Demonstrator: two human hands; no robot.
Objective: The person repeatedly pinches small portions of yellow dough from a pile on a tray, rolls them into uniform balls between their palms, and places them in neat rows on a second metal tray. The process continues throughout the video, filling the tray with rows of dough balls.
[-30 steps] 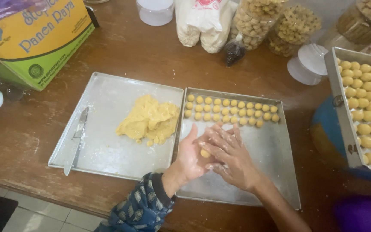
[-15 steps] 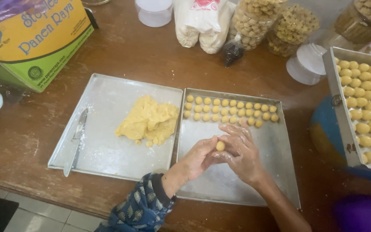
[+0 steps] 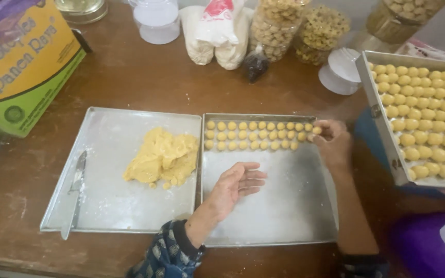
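Observation:
Two metal trays lie side by side on a wooden table. The left tray (image 3: 104, 206) holds a lump of yellow dough (image 3: 163, 157) and a knife (image 3: 74, 193). Across the far end of the right tray (image 3: 284, 216) run rows of small dough balls (image 3: 256, 135). My right hand (image 3: 330, 140) reaches to the right end of those rows, its fingertips pinched on one dough ball (image 3: 316, 131). My left hand (image 3: 238, 183) hovers palm up over the bare middle of the right tray, fingers apart, holding nothing.
A third tray (image 3: 423, 118) full of dough balls sits raised at the right. Clear jars of cookies (image 3: 294, 25), a flour bag (image 3: 212, 33), a white lid (image 3: 342, 69) and a plastic tub (image 3: 155, 18) line the back. A yellow-green carton (image 3: 21, 67) stands far left.
My hands were together over the right tray, rolling a dough ball. They have parted: the right hand carried the ball to the end of the rows, and the left hand stays open, palm up.

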